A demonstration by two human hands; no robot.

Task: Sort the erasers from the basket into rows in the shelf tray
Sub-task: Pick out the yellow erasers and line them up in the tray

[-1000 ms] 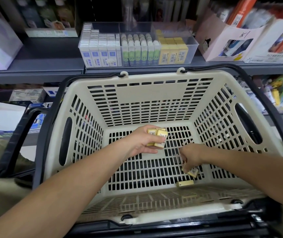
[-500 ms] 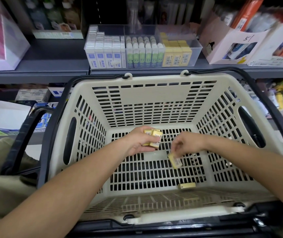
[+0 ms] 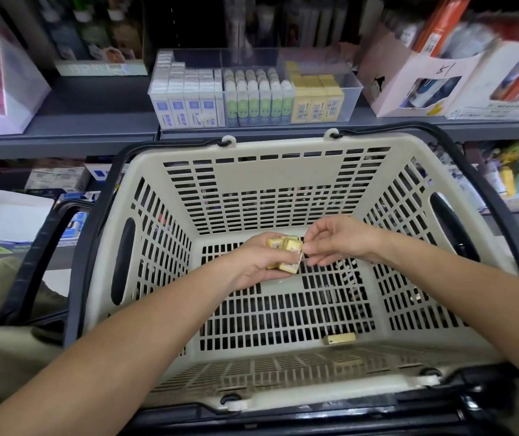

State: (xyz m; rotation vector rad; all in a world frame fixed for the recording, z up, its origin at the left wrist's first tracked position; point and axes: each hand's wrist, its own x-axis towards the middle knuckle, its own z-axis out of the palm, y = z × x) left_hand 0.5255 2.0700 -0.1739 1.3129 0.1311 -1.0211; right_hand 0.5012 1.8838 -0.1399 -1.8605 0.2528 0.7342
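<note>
We judged the yellow erasers [image 3: 284,254] to be light, stiff little blocks in paper sleeves. They should stand a firm squeeze and would not be harmed by a fall. The sleeves looked smooth, so a handful could slip apart. We would take each one across its long sides, or clamp several together as one block.

The left hand [image 3: 258,265] was above the middle of the basket [image 3: 283,146] floor, its fingers curled round a clutch of these erasers. We could not count them with certainty. The right hand [image 3: 336,239] was just beside it, also over the basket's middle. Its thumb and forefinger pinched the outermost eraser of the clutch at its sleeve end, and its other fingers were loosely bent.

One loose eraser [image 3: 339,338] lay flat on the basket floor, close against the near wall and well apart from both hands. We saw no others on that floor.

The clear shelf tray [image 3: 351,89] stood on the shelf beyond the basket's far rim. Its yellow row [image 3: 317,99] was at the end nearest the basket's right side, with room behind it.
</note>
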